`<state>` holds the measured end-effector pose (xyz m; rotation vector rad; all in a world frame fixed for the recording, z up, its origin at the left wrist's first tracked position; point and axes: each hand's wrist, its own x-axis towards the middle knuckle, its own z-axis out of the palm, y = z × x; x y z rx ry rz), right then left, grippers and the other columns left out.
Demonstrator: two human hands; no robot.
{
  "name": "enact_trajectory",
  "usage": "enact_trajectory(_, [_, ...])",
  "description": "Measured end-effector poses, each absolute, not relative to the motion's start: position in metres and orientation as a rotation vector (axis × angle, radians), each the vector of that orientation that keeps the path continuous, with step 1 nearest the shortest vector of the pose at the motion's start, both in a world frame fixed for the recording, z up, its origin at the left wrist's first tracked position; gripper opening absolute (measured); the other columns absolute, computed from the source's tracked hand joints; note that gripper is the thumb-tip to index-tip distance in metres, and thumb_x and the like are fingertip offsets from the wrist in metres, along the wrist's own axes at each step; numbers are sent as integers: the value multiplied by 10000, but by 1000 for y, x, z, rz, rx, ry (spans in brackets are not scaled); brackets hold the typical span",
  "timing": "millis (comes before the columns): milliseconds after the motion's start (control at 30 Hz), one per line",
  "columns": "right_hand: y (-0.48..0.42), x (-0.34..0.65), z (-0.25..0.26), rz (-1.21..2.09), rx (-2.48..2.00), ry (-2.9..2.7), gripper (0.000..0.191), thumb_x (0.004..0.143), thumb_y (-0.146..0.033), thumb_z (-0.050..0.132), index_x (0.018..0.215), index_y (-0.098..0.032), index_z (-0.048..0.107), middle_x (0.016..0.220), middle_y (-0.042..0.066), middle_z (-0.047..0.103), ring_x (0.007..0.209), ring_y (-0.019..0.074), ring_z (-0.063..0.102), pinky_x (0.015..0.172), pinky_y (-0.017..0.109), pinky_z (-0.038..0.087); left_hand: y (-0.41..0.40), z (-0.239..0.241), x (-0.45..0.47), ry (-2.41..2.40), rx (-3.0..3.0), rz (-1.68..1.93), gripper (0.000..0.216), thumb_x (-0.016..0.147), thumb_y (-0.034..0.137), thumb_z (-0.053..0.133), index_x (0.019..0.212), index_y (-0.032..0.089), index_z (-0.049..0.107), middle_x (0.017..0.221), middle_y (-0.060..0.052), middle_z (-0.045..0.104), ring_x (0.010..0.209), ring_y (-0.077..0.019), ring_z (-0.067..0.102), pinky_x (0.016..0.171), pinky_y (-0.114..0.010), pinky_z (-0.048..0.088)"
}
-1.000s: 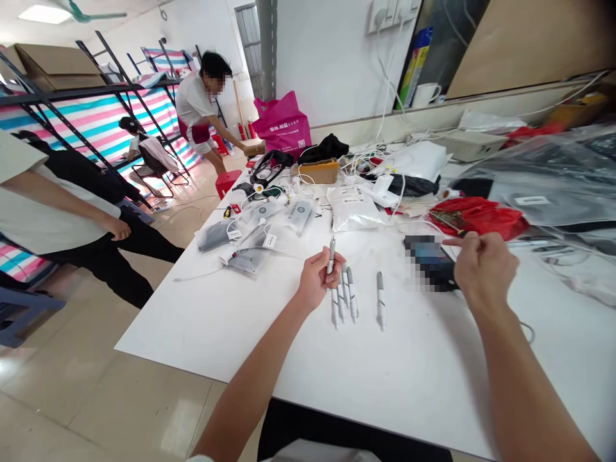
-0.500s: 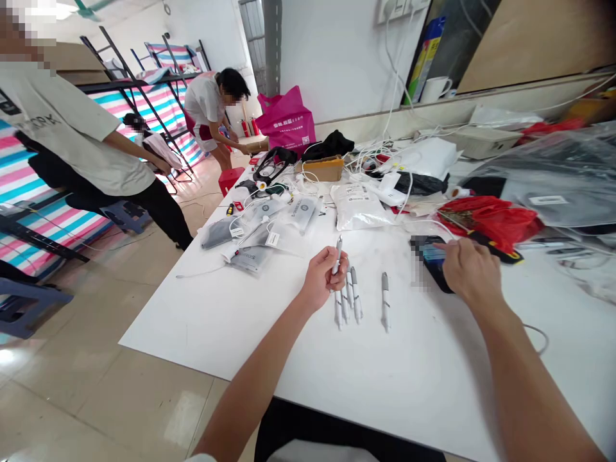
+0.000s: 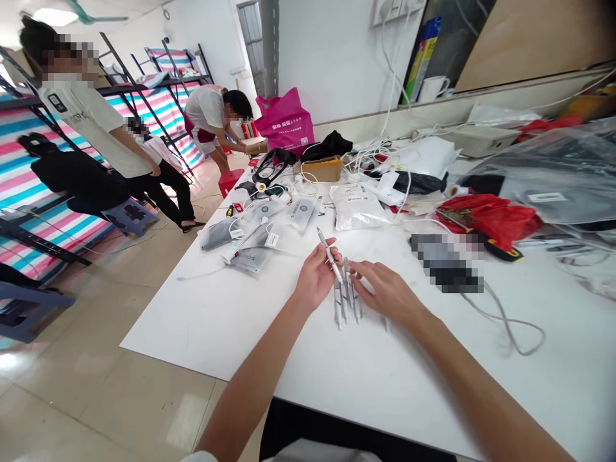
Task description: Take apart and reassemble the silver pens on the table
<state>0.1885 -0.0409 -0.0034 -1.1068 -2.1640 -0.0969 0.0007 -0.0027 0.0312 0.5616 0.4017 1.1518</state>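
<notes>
A big white table (image 3: 212, 327), striped bunk beds (image 3: 158, 109) at ten o'clock. Left hand (image 3: 315, 277) closed around a white pen (image 3: 330, 255); right hand (image 3: 385, 290) open, just beside more pens (image 3: 345, 305) at twelve o'clock.

Blur blocks out the device (image 3: 445, 263) on the tabletop (image 3: 529, 372), so its kind cannot be told; the right hand (image 3: 385, 292) hides most of one pen (image 3: 385, 326) lying beneath it.
</notes>
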Motion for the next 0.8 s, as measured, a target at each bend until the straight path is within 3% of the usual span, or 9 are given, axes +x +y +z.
enact_trajectory(67, [-44, 179, -6, -156, -1030, -2230, 407, 1021, -168, 477, 1401, -287, 564, 1138, 84, 736, 917, 224, 705, 819, 389, 575, -3, 31, 0, 477, 590, 1112, 261, 928, 368, 725, 1108, 179, 722, 989, -49, 684, 848, -128, 634, 792, -275, 526])
enact_trajectory(167, [-46, 174, -11, -184, -927, -2240, 456, 1000, -99, 468, 1390, -303, 589, 1105, 79, 730, 906, 218, 708, 770, 381, 590, -6, 33, -1, 568, 685, 992, 362, 894, 463, 748, 1126, 186, 721, 1135, -97, 730, 814, -149, 642, 671, -279, 498])
enact_trajectory(300, [-47, 173, -14, -167, -861, -2213, 429, 1001, -90, 467, 1355, -289, 605, 1033, 75, 731, 873, 223, 699, 752, 387, 595, -9, 36, 0, 602, 785, 958, 446, 860, 504, 776, 1180, 205, 691, 1177, -123, 751, 761, -142, 629, 559, -241, 406])
enact_trajectory(500, [-50, 170, -7, -137, -858, -2316, 253, 1027, -142, 446, 1160, -262, 624, 846, 51, 700, 714, 201, 650, 679, 380, 544, -3, 35, 0, 666, 766, 1155, 344, 840, 472, 806, 893, 142, 726, 931, -78, 730, 896, -155, 654, 792, -269, 489])
enact_trajectory(600, [-51, 167, -6, -80, -863, -2263, 146, 1031, -187, 476, 1062, -260, 598, 796, 41, 692, 696, 204, 660, 673, 380, 540, 0, 31, -2, 673, 720, 1165, 300, 835, 420, 819, 915, 141, 742, 889, -56, 710, 867, -140, 647, 808, -266, 472])
enact_trajectory(700, [-52, 166, -7, 5, -935, -2125, 44, 1032, -263, 505, 1031, -257, 548, 869, 78, 738, 757, 229, 699, 705, 399, 560, 2, 28, -3, 648, 671, 1164, 286, 854, 413, 799, 966, 155, 748, 920, -52, 712, 885, -136, 645, 833, -273, 463])
enact_trajectory(800, [-55, 167, -8, 267, -1141, -1923, 117, 1055, -370, 469, 1041, -256, 487, 949, 106, 763, 775, 241, 718, 650, 379, 546, 3, 27, -4, 604, 657, 1196, 217, 877, 372, 776, 955, 174, 740, 966, -44, 714, 937, -134, 645, 875, -274, 456])
